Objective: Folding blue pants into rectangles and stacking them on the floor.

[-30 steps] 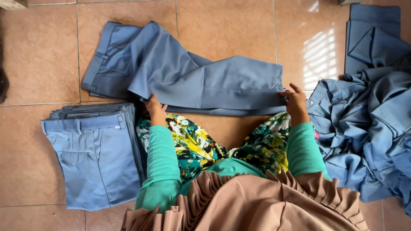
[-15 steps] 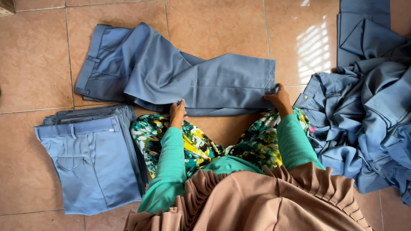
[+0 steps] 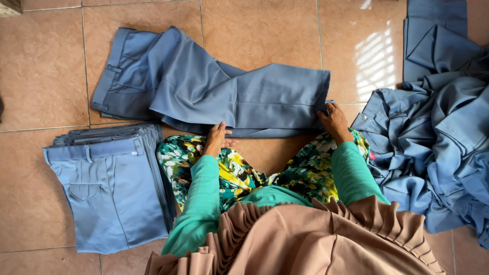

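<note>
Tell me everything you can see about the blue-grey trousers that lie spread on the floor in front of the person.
The blue-grey trousers lie flat on the tiled floor, waistband with belt loops to the left, legs reaching right, one leg folded over the other. The cloth looks smooth and woven, with soft creases. The right hand grips the hem end; the left hand rests at the lower edge near the middle.

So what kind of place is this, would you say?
Probably a home or small sewing workshop: the person sits on a tiled floor, with a folded stack of blue trousers on one side and an unsorted heap of trousers on the other.
</note>
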